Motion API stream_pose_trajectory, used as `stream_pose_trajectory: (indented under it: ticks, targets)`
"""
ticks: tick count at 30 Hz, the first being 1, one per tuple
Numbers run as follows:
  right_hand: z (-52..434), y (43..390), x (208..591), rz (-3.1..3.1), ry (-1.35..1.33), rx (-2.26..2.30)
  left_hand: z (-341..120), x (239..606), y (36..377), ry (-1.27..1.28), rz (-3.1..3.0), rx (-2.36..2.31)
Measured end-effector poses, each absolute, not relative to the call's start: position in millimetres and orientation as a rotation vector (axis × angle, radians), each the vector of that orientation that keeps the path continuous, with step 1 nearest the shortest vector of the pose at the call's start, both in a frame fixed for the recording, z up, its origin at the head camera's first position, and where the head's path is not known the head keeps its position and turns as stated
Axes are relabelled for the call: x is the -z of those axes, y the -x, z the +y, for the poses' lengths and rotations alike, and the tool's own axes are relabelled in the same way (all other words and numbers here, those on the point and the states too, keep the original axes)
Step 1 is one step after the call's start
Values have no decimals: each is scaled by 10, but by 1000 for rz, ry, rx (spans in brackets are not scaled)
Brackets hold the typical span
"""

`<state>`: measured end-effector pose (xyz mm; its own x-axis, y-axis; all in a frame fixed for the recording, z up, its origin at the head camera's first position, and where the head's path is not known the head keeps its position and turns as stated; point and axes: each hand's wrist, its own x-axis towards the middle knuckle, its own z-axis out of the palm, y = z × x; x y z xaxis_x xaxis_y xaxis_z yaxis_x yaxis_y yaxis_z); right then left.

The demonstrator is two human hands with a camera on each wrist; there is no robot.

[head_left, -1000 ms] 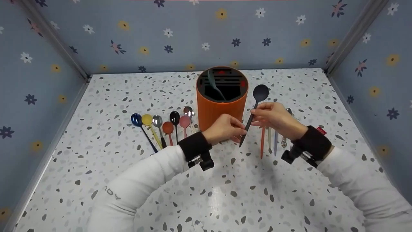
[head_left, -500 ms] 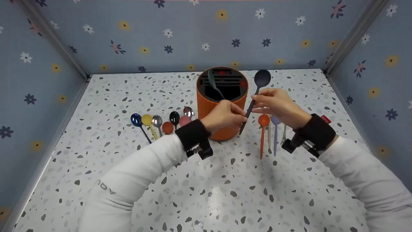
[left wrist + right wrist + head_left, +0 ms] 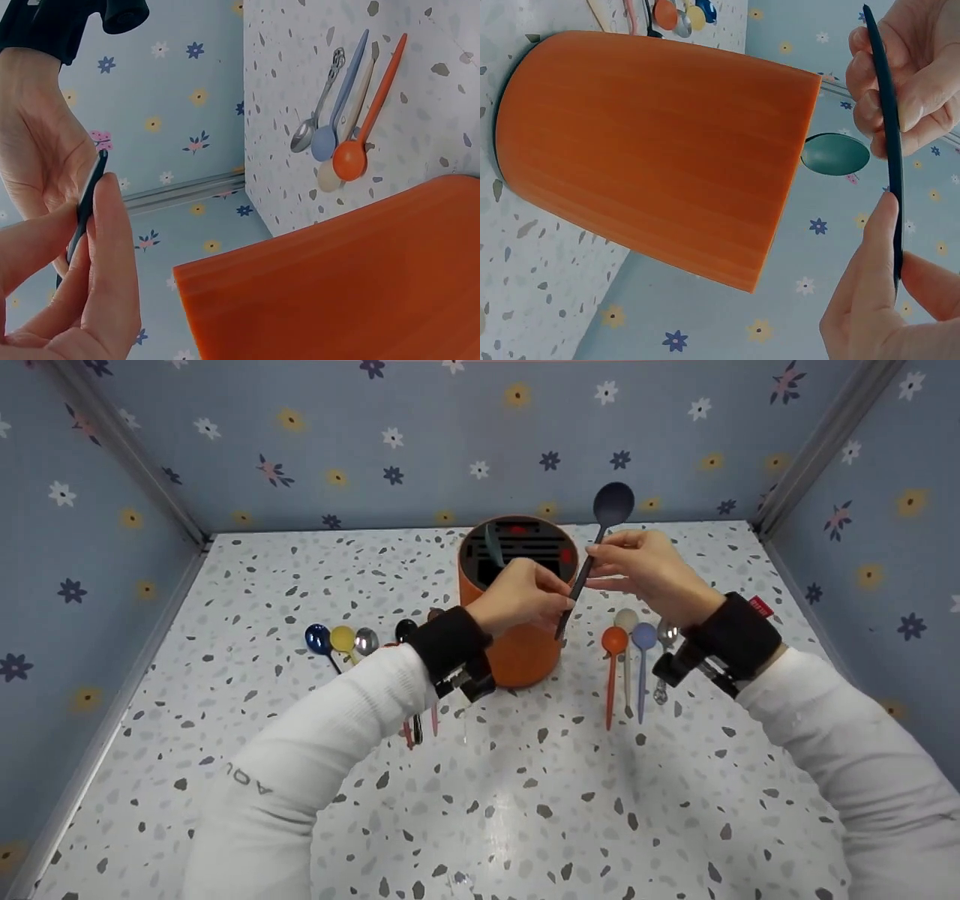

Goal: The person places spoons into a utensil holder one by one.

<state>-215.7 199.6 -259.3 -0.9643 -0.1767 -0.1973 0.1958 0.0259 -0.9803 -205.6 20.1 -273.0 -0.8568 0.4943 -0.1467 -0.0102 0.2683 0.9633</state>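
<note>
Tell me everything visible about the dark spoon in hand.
The dark spoon has an oval bowl and a long, slim handle; its matte surface looks like plastic, though that's uncertain. It is tilted, bowl up, off the table and apart from the orange holder. The left hand pinches the handle near its lower end, the right hand below the bowl.

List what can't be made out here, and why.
Dark spoon, bowl: right wrist view, out of sight past right hand.
Green spoon, lower end: head view, behind left hand.
Yellow spoon, most of handle: head view, behind left sleeve.
Holder, inside: head view, too dark.
Red tag, lettering: head view, too small.
</note>
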Motion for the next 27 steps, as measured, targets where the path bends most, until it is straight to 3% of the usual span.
stream_pose_trajectory:
  ticks: [27]
  targets:
    - [1867,2478,2367,2013,-56,2356,329,2673,2420,-542,2613,-1551]
